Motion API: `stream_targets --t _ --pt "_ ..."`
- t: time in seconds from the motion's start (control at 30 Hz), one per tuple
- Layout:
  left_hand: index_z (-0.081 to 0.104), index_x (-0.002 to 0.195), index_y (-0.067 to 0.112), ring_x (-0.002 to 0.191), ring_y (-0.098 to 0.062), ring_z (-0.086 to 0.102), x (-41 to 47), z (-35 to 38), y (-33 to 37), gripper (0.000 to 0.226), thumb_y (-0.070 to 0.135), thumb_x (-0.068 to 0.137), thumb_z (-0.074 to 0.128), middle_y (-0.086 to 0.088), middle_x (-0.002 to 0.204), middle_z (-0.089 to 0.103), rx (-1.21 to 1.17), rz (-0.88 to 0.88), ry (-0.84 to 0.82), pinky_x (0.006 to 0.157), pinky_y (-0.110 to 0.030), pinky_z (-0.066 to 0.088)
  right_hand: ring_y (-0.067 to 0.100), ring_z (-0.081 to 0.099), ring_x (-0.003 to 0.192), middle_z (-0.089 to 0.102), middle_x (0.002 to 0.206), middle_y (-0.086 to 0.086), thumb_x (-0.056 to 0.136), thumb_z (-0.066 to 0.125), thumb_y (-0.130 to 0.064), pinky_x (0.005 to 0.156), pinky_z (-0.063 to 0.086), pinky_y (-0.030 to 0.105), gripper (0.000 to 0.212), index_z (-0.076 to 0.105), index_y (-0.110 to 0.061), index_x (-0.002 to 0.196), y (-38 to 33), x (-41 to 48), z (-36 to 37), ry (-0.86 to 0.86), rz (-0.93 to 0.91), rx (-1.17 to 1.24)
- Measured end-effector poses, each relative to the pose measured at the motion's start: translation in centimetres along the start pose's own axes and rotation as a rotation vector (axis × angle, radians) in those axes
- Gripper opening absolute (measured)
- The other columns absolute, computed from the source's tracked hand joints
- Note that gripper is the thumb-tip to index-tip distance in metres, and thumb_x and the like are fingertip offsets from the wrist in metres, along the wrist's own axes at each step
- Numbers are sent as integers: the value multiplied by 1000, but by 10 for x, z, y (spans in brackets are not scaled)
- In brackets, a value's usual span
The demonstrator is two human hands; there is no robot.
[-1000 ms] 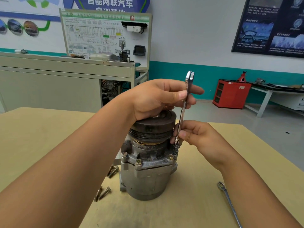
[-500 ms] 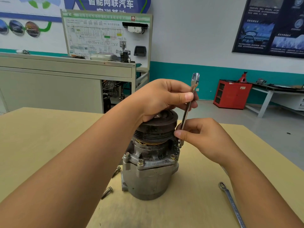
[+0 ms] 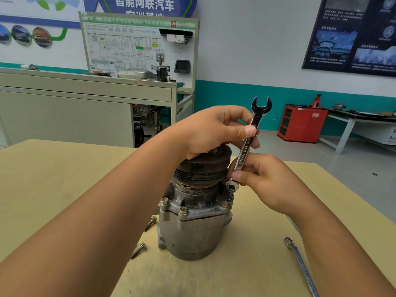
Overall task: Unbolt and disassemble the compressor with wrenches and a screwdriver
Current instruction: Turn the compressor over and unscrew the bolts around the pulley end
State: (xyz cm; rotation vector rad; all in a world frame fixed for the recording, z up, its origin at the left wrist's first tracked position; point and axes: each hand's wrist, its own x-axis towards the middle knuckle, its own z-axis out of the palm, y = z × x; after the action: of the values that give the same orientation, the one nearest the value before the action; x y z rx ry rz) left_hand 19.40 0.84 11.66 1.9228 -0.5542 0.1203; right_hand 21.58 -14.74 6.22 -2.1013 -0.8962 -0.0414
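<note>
At centre of the worktop, the compressor stands upright. Fingers of my left hand pinch the combination wrench high on its shank; those of my right hand pinch it low, beside its ring end on a flange bolt. Held this steeply, the ring may slip off.

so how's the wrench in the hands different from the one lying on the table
The held wrench stands nearly upright, while the table wrench lies flat. The held wrench is gripped by the left hand and right hand, its lower end at the compressor. The table wrench is untouched. Both are shiny metal.
</note>
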Motion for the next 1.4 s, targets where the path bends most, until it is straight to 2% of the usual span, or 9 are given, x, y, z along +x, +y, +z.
stream_targets --t 0.2,0.37,0.47,0.53,0.67,0.87,1.03,1.13,1.4 --pt "67 96 27 80 -3 62 -3 -1 3 22 15 97 49 10 80 69 79 13 -4 75 -13 49 12 63 83 68 88 -4 92 58 -14 78 50 32 17 61 -27 83 0 0 3 10 20 -19" --pt "67 86 21 76 -3 65 -3 1 2 20 11 95 52 9 75 69 44 25 26 72 -14 50 6 61 78 64 80 -13 92 59 -17 66 45 21 26 54 -35 74 -4 -2 3 36 3 -89" --pt "67 85 20 76 -3 66 -2 0 2 18 12 94 53 9 74 69 39 20 38 72 -14 51 -7 54 60 56 58 -26 90 62 -21 49 38 12 29 48 -37 71 -7 -2 4 85 -16 -175" --pt "67 85 20 76 -4 66 -2 1 1 17 12 94 54 8 75 69 46 22 48 73 -15 51 -1 51 55 55 55 -22 89 64 -20 45 36 13 26 50 -33 71 -7 -1 4 118 -11 -164" --pt "67 85 19 76 -5 66 -1 1 0 15 12 93 56 8 74 70 61 27 72 73 -14 51 10 44 48 45 52 -4 88 64 -22 48 34 25 23 55 -13 70 -3 1 4 154 38 -117" --pt "69 89 19 82 -12 66 -1 1 2 12 12 92 59 5 78 70 83 29 81 81 -20 54 18 61 43 66 55 2 96 52 -12 42 44 23 15 55 -23 88 -4 0 6 37 114 142" --pt "68 91 18 78 -6 66 -2 2 3 11 12 91 59 6 78 70 85 34 78 73 -14 51 24 65 48 66 55 4 97 51 -10 45 49 25 13 57 -18 89 -6 0 5 16 131 208" --pt "68 93 18 83 -13 67 -2 2 3 10 13 91 60 3 82 70 96 22 69 75 -16 52 25 66 50 66 55 4 97 51 -15 47 50 27 12 58 -17 87 -7 -1 5 28 138 190" --pt "66 90 21 80 -14 68 2 3 2 5 17 88 63 2 83 71 153 -5 100 86 -30 53 3 55 46 62 57 -4 97 47 -29 50 40 19 16 55 -26 84 -4 -1 5 49 93 -43"
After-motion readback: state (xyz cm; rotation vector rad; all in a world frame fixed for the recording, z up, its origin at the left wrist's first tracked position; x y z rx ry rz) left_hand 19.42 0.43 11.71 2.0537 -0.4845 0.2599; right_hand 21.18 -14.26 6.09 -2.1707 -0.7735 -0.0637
